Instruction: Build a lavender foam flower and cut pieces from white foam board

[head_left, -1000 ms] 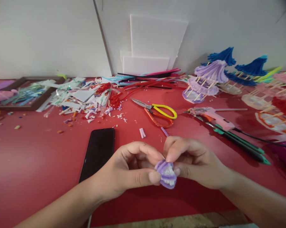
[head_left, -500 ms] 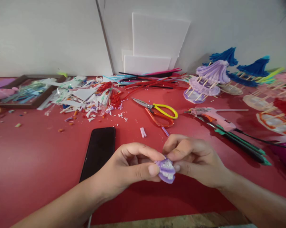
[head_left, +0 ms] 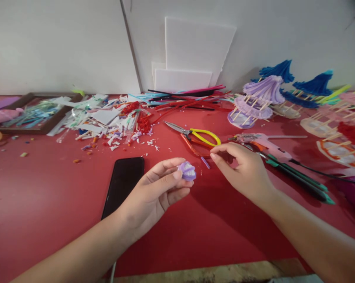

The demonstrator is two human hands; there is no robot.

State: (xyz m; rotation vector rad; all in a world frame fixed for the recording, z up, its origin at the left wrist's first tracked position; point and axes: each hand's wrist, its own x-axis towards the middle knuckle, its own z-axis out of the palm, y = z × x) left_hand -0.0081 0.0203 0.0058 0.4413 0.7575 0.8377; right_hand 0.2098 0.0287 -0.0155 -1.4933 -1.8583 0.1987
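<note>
My left hand pinches a small lilac craft piece between thumb and fingers. Its fuzzy rim and ribs surround whitish, glossy patches. Apart from it, my right hand hovers just in front of the scissors, with nothing visible in its loosely bent fingers. Thumb and forefinger tips are close together, and partly cover the orange handle loop. A short lilac strip lies on the red table just left of that hand. The pink glue gun rests beyond it to the right.
A black phone lies by my left forearm. Foam scraps and pipe cleaners are heaped at the back. Small lilac and blue tiered models stand at right, beyond a green-and-black cutter. White boards lean on the wall.
My right hand has let go of the lilac piece and moved up toward the scissors. My left hand has carried the piece up and left, covering a small pale scrap's spot.
</note>
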